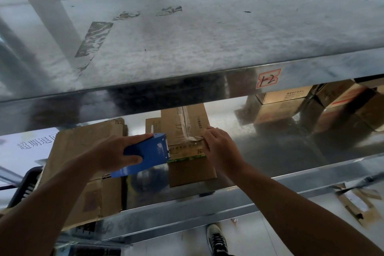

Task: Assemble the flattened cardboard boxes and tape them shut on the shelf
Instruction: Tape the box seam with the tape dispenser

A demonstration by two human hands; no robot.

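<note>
Overhanging upper shelf (pixel 207 37) hiding part of the box (pixel 185 122) (flattened cardboard (pixel 83 145) alongside).

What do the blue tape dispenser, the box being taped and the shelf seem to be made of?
The tape dispenser is probably painted sheet metal or hard plastic, judging by its flat, folded blue faces with a slight sheen. The box is matt brown cardboard with printed text, sealed by a glossy clear tape strip. The shelf is bare metal, likely galvanised steel: grey, mottled, with blurry reflections.
</note>
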